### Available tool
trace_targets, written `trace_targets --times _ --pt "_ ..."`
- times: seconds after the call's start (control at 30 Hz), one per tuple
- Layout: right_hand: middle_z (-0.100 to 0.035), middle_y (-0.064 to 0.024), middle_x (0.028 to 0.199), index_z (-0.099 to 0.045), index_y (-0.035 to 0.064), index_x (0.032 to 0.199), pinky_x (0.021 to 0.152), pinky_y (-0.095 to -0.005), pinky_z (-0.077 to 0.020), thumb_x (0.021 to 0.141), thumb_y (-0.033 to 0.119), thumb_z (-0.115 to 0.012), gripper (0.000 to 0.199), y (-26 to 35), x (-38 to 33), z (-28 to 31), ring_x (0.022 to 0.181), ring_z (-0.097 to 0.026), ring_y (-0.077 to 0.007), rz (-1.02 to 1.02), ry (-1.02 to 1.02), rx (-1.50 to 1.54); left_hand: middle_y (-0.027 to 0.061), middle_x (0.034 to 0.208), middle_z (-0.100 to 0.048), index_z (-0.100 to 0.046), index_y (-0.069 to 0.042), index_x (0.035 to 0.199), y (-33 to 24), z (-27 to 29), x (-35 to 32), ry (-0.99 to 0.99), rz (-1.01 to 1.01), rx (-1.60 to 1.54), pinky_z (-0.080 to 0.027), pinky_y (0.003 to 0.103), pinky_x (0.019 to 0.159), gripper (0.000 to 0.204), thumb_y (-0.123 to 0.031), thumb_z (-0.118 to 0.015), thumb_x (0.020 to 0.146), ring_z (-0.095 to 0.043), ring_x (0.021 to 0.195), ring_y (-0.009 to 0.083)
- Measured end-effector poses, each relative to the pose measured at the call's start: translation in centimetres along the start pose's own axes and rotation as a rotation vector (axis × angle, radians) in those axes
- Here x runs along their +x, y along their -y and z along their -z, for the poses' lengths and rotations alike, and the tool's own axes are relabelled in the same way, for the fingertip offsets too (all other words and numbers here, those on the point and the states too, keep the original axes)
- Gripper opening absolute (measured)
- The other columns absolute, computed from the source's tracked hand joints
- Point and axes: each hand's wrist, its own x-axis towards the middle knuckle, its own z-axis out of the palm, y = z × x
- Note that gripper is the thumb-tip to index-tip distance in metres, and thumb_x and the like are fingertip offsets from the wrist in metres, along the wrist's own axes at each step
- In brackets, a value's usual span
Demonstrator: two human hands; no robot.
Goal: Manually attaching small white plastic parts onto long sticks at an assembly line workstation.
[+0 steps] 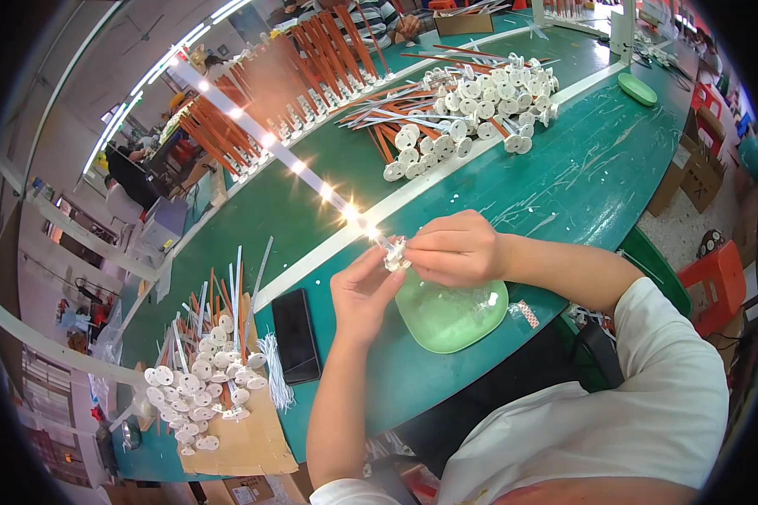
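Station: I am at a long green table point(556, 217), its top scuffed toward my right. White rail point(320, 255) runs across it; white frame post point(624, 34) stands at the far right. Floor point(680, 220) to my right: pale grey, speckled. Red plastic stool point(716, 284) there, cardboard boxes point(697, 181) near it. Wall point(80, 174) at left: pale. Light: bright ceiling tubes point(148, 79), upper left.
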Motion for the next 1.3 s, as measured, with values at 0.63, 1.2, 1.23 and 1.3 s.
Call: trace_targets --times 0.63,1.2,1.23,1.3 --pt "-0.069 -0.0071 0.085 -0.072 0.0002 0.096 0.049 -0.0303 -0.0553 0.072 0.000 -0.078 0.024 -0.13 -0.45 -0.26 0.071 -0.071 -0.0208 -0.016 0.046 0.019 0.0118 0.129 -0.067 -0.068 0.003 0.127 -0.39 0.24 0.28 0.023 -0.019 0.087 -0.047 0.033 0.103 0.043 0.009 -0.072 0.084 -0.061 0.118 0.0178" --pt "-0.070 -0.0040 0.082 -0.073 0.0052 0.092 0.053 -0.0320 -0.0549 0.071 0.008 -0.081 0.023 -0.07 -0.05 0.19 0.068 -0.068 -0.0203 -0.180 0.095 0.099 0.0109 0.110 -0.073 -0.068 0.004 0.126 -0.32 -0.50 0.15 0.031 0.106 -0.008 -0.055 0.033 0.089 0.029 -0.006 -0.065 0.098 -0.070 0.094 0.0197" --pt "-0.070 -0.0039 0.082 -0.073 0.0052 0.092 0.054 -0.0320 -0.0550 0.070 0.008 -0.082 0.023 -0.08 -0.10 0.10 0.068 -0.068 -0.0202 -0.179 0.081 0.104 0.0111 0.110 -0.073 -0.069 0.004 0.125 -0.41 -0.54 0.16 0.028 0.104 0.012 -0.055 0.033 0.089 0.028 -0.006 -0.064 0.099 -0.070 0.093 0.0199" --pt "-0.070 -0.0039 0.082 -0.072 0.0052 0.092 0.054 -0.0321 -0.0550 0.070 0.008 -0.082 0.024 -0.11 -0.14 0.05 0.068 -0.068 -0.0201 -0.181 0.086 0.101 0.0111 0.109 -0.073 -0.068 0.004 0.125 -0.45 -0.58 0.19 0.025 0.111 0.007 -0.055 0.033 0.089 0.028 -0.006 -0.064 0.099 -0.070 0.093 0.0198"
